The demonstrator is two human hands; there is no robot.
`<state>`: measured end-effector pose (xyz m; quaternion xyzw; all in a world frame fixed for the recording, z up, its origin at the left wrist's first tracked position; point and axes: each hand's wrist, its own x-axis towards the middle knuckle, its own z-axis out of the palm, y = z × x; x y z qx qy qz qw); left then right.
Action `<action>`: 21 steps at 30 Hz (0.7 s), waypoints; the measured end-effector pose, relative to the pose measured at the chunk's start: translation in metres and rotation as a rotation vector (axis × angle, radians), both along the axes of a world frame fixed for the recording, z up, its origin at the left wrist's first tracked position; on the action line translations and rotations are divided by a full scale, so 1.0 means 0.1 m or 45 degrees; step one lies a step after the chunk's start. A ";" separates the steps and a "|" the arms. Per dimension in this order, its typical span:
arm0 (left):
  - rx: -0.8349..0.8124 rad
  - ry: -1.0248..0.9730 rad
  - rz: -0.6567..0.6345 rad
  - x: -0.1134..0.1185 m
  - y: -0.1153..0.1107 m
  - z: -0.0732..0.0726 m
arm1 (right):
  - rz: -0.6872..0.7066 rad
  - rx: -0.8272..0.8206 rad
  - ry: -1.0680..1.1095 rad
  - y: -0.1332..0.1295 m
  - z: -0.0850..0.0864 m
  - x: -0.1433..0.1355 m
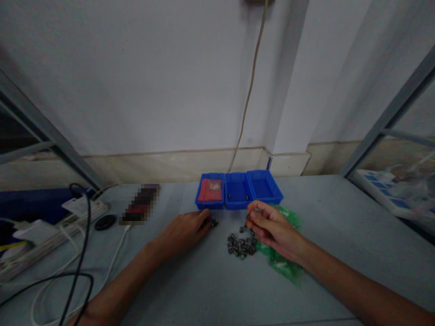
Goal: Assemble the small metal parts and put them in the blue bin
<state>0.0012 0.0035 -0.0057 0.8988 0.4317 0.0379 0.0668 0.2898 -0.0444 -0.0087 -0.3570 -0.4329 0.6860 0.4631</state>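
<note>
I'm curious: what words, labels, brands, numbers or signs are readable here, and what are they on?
No readable text anywhere.
Red packet: a pale patch, too small and blurred to tell whether it is print.
Phone-like device: pixelated, unreadable.
Small metal pieces: no marks discernible.

Workshop bench (176, 285): blue bins (265, 184), small metal parts (242, 247), power strip (56, 239).
</note>
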 end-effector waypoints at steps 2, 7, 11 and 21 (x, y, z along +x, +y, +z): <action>0.008 -0.011 -0.009 -0.01 0.01 -0.02 | -0.026 -0.026 0.041 0.02 -0.01 0.01; 0.021 -0.012 -0.032 -0.03 0.02 -0.04 | -0.089 -0.007 0.114 0.08 -0.05 0.04; 0.015 0.013 -0.024 -0.01 0.01 -0.02 | -0.144 0.004 0.154 0.08 -0.06 0.04; -0.016 0.068 0.010 0.03 -0.01 0.05 | -0.321 0.550 -0.620 0.01 -0.07 0.02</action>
